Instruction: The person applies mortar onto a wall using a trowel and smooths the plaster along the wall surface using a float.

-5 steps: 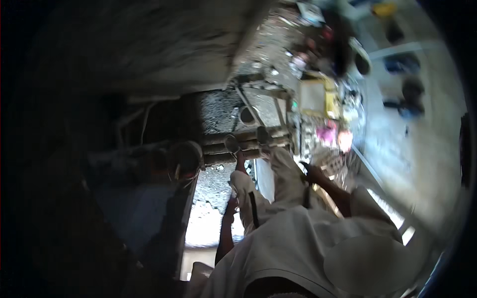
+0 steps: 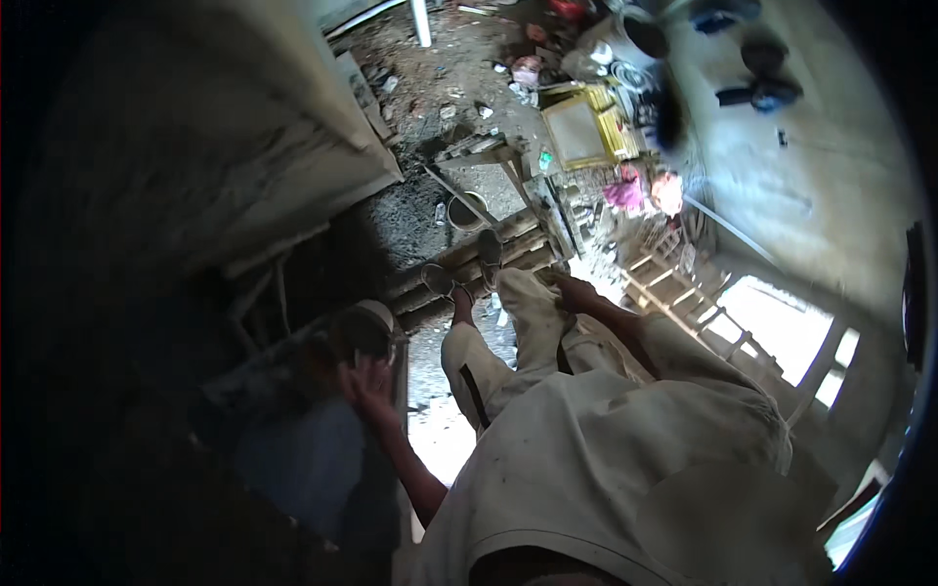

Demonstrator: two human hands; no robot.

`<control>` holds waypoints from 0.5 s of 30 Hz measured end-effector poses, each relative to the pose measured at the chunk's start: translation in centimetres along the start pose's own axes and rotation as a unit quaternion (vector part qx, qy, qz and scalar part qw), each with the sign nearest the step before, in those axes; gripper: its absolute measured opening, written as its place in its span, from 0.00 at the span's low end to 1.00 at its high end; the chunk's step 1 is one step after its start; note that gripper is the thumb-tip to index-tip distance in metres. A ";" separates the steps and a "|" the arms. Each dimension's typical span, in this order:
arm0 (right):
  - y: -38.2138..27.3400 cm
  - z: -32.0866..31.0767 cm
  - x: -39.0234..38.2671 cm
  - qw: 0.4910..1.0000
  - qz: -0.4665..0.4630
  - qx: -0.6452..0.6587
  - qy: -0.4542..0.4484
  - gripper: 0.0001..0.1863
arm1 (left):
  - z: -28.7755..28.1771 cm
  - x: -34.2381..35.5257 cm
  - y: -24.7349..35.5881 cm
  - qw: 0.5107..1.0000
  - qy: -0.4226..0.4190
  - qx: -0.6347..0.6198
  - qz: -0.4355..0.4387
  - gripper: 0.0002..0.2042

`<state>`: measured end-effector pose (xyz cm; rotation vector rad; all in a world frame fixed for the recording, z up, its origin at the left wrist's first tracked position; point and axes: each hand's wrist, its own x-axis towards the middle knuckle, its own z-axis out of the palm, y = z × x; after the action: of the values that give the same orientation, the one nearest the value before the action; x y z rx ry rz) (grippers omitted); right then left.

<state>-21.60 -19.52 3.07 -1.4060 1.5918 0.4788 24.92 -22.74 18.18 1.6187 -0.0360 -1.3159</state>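
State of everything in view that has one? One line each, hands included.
Left hand: open, fingers spread, by the shadowed bucket; contact unclear
Right hand: fingers bent, at the right leg; grip unclear
Shadowed bucket: contents too dark to tell
Ground pail: open-topped, contents unclear
Shoes: worn, on the planks
Planks: side by side, underfoot
Ladder: slanted in view

Dressed in a loose cream-beige shirt (image 2: 586,439), creased into soft folds, flecked with small dark spots and finished with a curved seam beside the dark neck opening (image 2: 537,565). Bare along the forearms (image 2: 415,471) and hands (image 2: 367,391). Clad below in baggy pale trousers (image 2: 532,314), marked with a narrow dark strip (image 2: 473,393) on each thigh. Shod in greyish shoes (image 2: 437,280) with lighter rims.
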 end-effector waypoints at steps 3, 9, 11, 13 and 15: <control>-0.5 2.4 2.1 0.992 -0.011 0.096 0.078 0.33 | 2.1 2.0 2.6 0.956 0.075 0.241 0.151 0.27; 8.6 4.9 4.7 0.965 0.192 0.141 0.110 0.26 | 10.1 9.3 2.1 0.836 -0.060 0.430 0.335 0.20; 9.7 4.7 7.5 0.946 0.261 0.150 0.117 0.29 | 11.5 14.0 2.6 0.800 -0.047 0.458 0.385 0.19; 13.1 5.7 10.8 0.929 0.302 0.158 0.146 0.30 | 13.8 20.0 1.9 0.760 -0.056 0.486 0.427 0.19; 15.2 6.6 14.2 0.924 0.312 0.155 0.158 0.31 | 16.7 23.3 1.2 0.705 -0.081 0.541 0.452 0.19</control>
<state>-31.94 -18.21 -16.11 -0.7370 2.2767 0.3453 22.53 -47.59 4.03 1.9005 -1.7795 -0.5556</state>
